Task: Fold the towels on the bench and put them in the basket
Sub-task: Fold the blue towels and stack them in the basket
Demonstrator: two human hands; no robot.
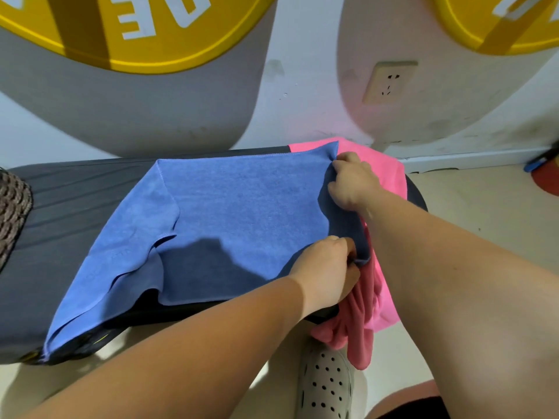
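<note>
Both hands pinch the blue towel (pixel 236 207) along its right edge: right hand (pixel 352 182) far corner, left hand (pixel 326 267) near one. The rest of it runs off leftward along the bench (pixel 69 189), so I'd guess the fold goes that way

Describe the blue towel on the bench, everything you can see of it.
The blue towel is a soft, terry-looking cloth with stitched hems, lying partly folded on the dark bench. Its left part is rumpled and hangs over the bench's near edge. The right edge overlaps the pink towel. The right hand pinches its far right corner; the left hand has a grip on its near right corner.
</note>
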